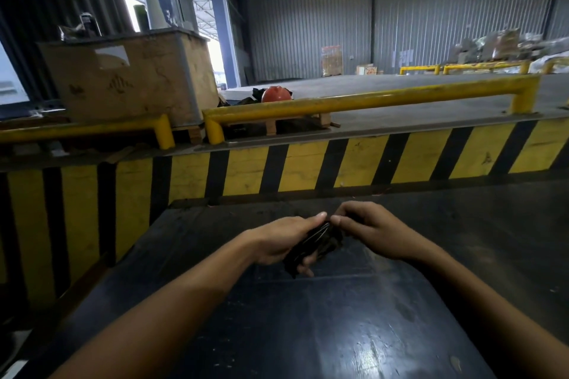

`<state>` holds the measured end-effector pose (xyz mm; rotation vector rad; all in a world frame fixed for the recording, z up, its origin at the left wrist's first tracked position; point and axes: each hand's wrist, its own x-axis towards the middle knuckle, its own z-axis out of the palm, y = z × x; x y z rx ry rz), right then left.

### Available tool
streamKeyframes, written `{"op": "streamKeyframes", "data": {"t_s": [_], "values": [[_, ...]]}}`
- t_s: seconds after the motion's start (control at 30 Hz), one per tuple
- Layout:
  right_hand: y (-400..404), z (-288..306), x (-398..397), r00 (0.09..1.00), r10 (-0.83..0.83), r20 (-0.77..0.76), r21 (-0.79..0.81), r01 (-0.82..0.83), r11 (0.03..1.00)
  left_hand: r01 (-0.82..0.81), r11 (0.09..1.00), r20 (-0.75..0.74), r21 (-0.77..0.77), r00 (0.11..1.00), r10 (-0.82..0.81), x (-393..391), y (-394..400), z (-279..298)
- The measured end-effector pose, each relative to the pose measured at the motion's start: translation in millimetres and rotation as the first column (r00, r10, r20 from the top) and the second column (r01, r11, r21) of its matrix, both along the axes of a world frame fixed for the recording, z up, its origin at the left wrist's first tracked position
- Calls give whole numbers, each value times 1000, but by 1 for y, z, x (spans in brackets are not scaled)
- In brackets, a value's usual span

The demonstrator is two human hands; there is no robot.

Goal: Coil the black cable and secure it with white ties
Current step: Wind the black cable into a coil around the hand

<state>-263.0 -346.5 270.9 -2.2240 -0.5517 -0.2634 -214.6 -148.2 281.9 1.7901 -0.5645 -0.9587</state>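
Note:
A bundle of coiled black cable (311,244) is held just above the dark table (354,332), near its far middle. My left hand (281,240) is wrapped around the bundle, thumb on top and fingers curled beneath. My right hand (368,226) meets it at the bundle's upper right end, fingertips pinched on the cable there. Whether a white tie is between the fingers is too small to tell; none is visible on the table.
A yellow-and-black striped barrier (308,166) runs right behind the table. Above it stand yellow rails (369,100), a large wooden crate (132,80) at the left and a red helmet (276,94). Warehouse floor and corrugated walls lie beyond.

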Motion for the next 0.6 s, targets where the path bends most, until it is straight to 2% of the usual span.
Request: {"op": "streamKeyframes", "data": {"t_s": [0.07, 0.13, 0.23, 0.3, 0.37, 0.47, 0.53, 0.6], "values": [[5, -17, -4, 999, -2, -47, 186, 11, 982, -32, 999, 41, -34, 999, 33, -5, -2, -8], [14, -35, -10, 994, 0, -110, 382, 42, 923, -84, 995, 27, -57, 996, 86, -10, -3, -15], [35, -58, -17, 979, 8, -205, 617, 123, 777, -130, 990, -94, -58, 988, 124, -13, 2, -24], [48, -70, -21, 970, 20, -243, 716, 165, 679, -125, 991, -183, -54, 977, 113, -15, 8, -29], [60, -79, -27, 960, 29, -280, 762, 203, 615, -123, 991, -252, -51, 962, 106, -17, 15, -36], [76, -95, -35, 949, -39, -314, 732, 268, 627, -151, 988, -288, -24, 948, 138, -21, 27, -47], [87, -107, -41, 943, -95, -320, 702, 303, 644, -227, 973, -230, 33, 946, 228, -25, 32, -56], [100, -118, -49, 928, -150, -340, 682, 353, 641, -356, 930, -97, 95, 926, 364, -33, 35, -68]]}}
